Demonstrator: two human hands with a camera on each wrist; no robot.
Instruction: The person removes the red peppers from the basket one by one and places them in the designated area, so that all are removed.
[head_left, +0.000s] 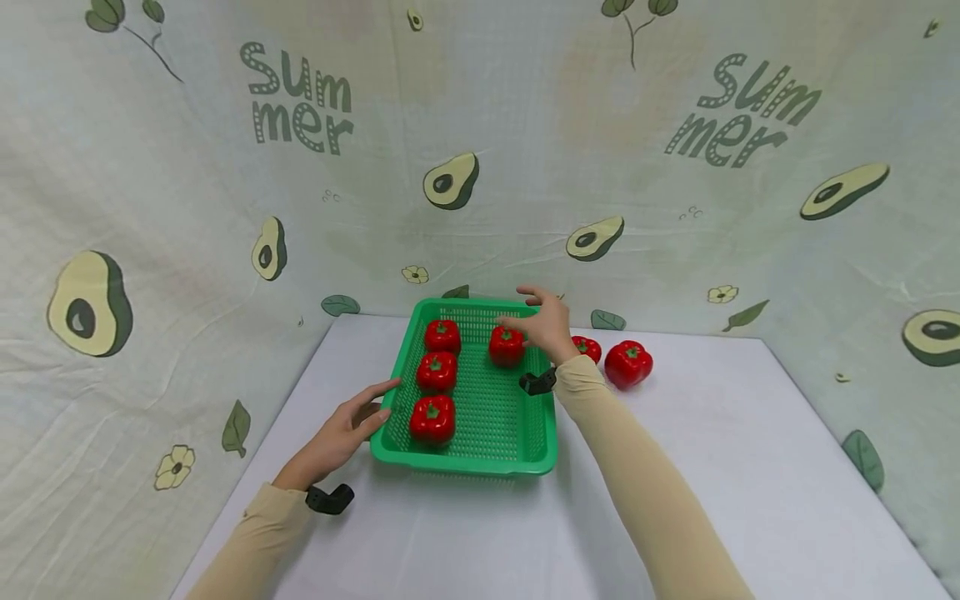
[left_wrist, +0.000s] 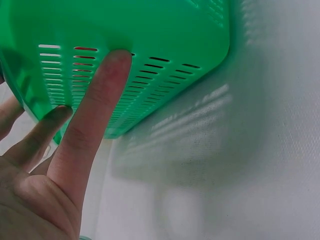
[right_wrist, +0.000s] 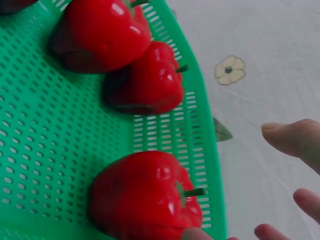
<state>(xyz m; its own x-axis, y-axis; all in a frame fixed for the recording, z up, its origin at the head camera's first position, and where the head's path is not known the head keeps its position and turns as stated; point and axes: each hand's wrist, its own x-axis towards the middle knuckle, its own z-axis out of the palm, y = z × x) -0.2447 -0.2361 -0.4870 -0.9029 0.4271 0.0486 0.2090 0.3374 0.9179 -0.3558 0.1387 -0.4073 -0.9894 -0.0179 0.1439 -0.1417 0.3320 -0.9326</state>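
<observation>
Four peppers (head_left: 507,348) stem-up in basket (head_left: 487,421), long axes seemingly upright; left hand (head_left: 347,427), right hand (head_left: 551,327): grips spread.

Your left forearm (head_left: 251,546), in a beige sleeve, angles inward, and your left hand (head_left: 333,440) reaches forward with thumb and fingers extended and parted. Your right arm (head_left: 652,483) stretches farther out, slanting inward — your right hand (head_left: 551,325) has its fingers spread and slightly bent, well apart from the left.

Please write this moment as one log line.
left hand: touches green basket; right hand: spread at red pepper, contact unclear; in basket: four peppers; outside: two peppers
</observation>
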